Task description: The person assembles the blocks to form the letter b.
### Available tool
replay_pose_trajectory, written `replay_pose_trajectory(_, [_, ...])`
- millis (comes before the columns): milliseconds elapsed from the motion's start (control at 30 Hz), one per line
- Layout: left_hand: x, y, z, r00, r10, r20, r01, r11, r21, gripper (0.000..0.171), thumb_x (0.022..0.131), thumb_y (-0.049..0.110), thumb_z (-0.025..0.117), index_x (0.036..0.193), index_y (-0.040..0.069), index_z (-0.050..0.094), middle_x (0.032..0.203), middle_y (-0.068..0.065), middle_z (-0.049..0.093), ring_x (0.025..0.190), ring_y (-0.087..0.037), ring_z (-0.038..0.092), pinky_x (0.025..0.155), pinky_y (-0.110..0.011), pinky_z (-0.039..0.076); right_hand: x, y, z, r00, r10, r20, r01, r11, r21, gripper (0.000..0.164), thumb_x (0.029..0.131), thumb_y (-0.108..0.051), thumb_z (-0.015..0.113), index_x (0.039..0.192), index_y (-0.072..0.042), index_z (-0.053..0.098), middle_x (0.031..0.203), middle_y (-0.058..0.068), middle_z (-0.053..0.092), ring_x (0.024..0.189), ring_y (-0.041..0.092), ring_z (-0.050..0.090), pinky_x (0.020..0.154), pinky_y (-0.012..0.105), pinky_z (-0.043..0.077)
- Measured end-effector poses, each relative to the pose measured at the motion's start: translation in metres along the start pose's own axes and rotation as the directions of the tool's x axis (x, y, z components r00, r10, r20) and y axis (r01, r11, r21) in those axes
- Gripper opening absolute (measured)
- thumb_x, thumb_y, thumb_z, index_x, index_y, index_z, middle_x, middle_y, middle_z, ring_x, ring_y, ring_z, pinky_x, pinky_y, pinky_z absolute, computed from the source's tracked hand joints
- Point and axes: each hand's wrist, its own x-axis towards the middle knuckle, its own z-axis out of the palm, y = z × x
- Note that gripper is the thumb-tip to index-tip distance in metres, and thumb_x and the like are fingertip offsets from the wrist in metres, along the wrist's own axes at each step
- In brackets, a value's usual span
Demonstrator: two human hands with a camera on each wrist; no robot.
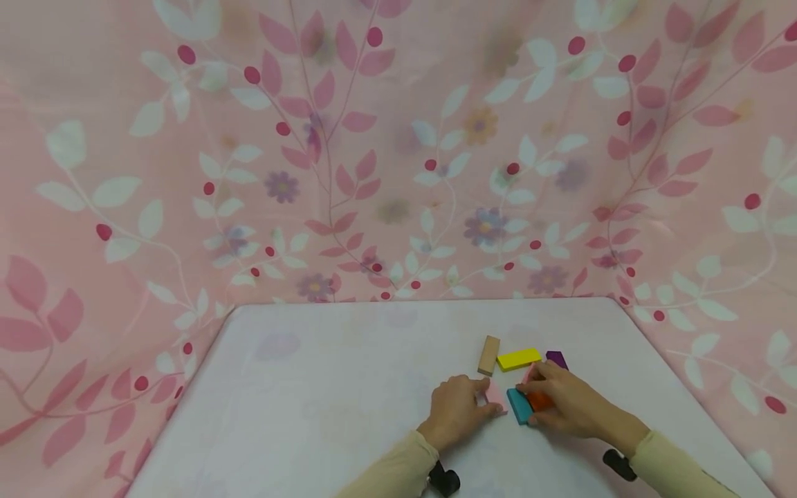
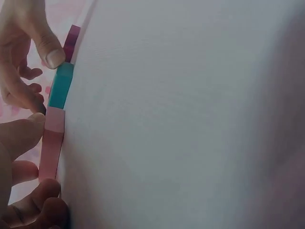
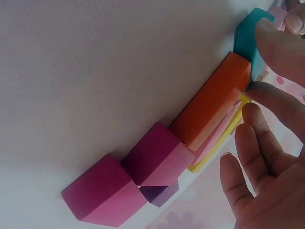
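My left hand [image 1: 457, 411] pinches a pink block [image 1: 494, 395] lengthwise, thumb at the near end and fingertips toward the far end. Just right of it lies a teal block [image 1: 519, 406], gripped between thumb and index finger of my right hand [image 1: 569, 401]. In the right wrist view an orange block [image 3: 209, 100] lies against the teal one, with the other fingers of that hand spread loosely beside it. A second pink block [image 3: 217, 134] shows behind the orange one, partly hidden.
Behind the hands a plain wooden block [image 1: 489, 355], a yellow block [image 1: 519, 360] and a dark purple block [image 1: 557, 359] lie on the white table [image 1: 311, 401]. Two magenta blocks, one nearer [image 3: 102, 193], show in the right wrist view. A pink floral curtain [image 1: 398, 173] hangs behind.
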Motion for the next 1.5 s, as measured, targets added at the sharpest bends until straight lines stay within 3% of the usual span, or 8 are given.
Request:
replay_pose_trajectory(200, [-0.004,0.006,-0.005,0.998,0.042,0.039,-0.046,0.991,0.127,0.05,0.092,0.057,0.077,0.134,0.03,0.075,0.101,0.004,0.082,0.077,-0.004,0.066,0.059,-0.022,0.045,-0.003,0.0,0.0,1.0,0.003,0.005,-0.004,1.0,0.016,0.05,0.083,-0.049,0.089,0.123,-0.019,0.081,0.11,-0.008,0.056,0.1,0.009,0.05,0.092,0.038,0.06])
replay_pose_trajectory(400, [-0.005,0.006,-0.012,0.999,0.01,0.053,-0.017,0.991,0.134,0.051,0.09,0.058,0.079,0.133,0.03,0.075,0.105,0.003,0.083,0.072,-0.003,0.063,0.058,-0.022,0.045,-0.003,-0.002,-0.001,1.0,0.007,0.017,-0.008,0.999,0.047,0.051,0.085,-0.047,0.088,0.126,-0.018,0.079,0.098,-0.009,0.049,0.094,0.007,0.044,0.08,0.025,0.052])
replay_pose_trajectory(667, [-0.01,0.0,-0.019,0.998,-0.015,0.064,0.009,0.995,0.096,0.046,0.089,0.053,0.082,0.128,0.03,0.079,0.121,0.009,0.08,0.098,-0.009,0.074,0.071,-0.026,0.053,-0.004,-0.002,0.001,0.999,0.03,0.032,-0.032,0.997,0.073,0.053,0.086,-0.046,0.087,0.128,-0.016,0.078,0.096,-0.008,0.048,0.089,0.005,0.043,0.073,0.021,0.045])
replay_pose_trajectory(900, [-0.016,-0.007,-0.027,0.993,-0.033,0.111,0.027,0.998,0.058,0.044,0.09,0.045,0.084,0.13,0.029,0.077,0.123,0.01,0.079,0.084,-0.004,0.063,0.068,-0.023,0.048,-0.003,-0.003,0.003,0.998,0.051,0.02,-0.053,0.994,0.093,0.052,0.085,-0.046,0.087,0.127,-0.016,0.079,0.094,-0.009,0.048,0.087,0.004,0.042,0.071,0.019,0.042])
replay_pose_trajectory(1200, [-0.026,-0.017,-0.036,0.992,-0.009,0.124,0.002,0.999,0.053,0.045,0.089,0.045,0.084,0.13,0.03,0.077,0.122,0.01,0.079,0.098,-0.006,0.07,0.073,-0.027,0.053,-0.001,-0.006,0.003,0.998,0.049,0.031,-0.052,0.993,0.108,0.053,0.087,-0.047,0.086,0.13,-0.016,0.078,0.093,-0.011,0.052,0.087,0.003,0.043,0.073,0.019,0.047])
replay_pose_trajectory(1367, [-0.032,-0.025,-0.041,0.99,-0.026,0.136,0.024,1.0,0.017,0.045,0.088,0.046,0.085,0.129,0.03,0.077,0.126,0.007,0.078,0.09,-0.004,0.064,0.069,-0.025,0.046,0.008,-0.01,0.004,0.999,0.047,0.028,-0.05,0.993,0.107,0.054,0.087,-0.047,0.085,0.13,-0.015,0.078,0.096,-0.012,0.057,0.086,0.002,0.044,0.073,0.019,0.049])
replay_pose_trajectory(1500, [-0.038,-0.028,-0.046,0.988,-0.041,0.146,0.04,0.999,0.012,0.046,0.086,0.047,0.087,0.128,0.029,0.078,0.127,0.005,0.078,0.095,-0.007,0.067,0.072,-0.028,0.048,0.016,-0.014,0.005,0.998,0.051,0.041,-0.056,0.991,0.122,0.054,0.087,-0.045,0.086,0.131,-0.015,0.077,0.096,-0.01,0.059,0.083,0.003,0.044,0.069,0.019,0.045])
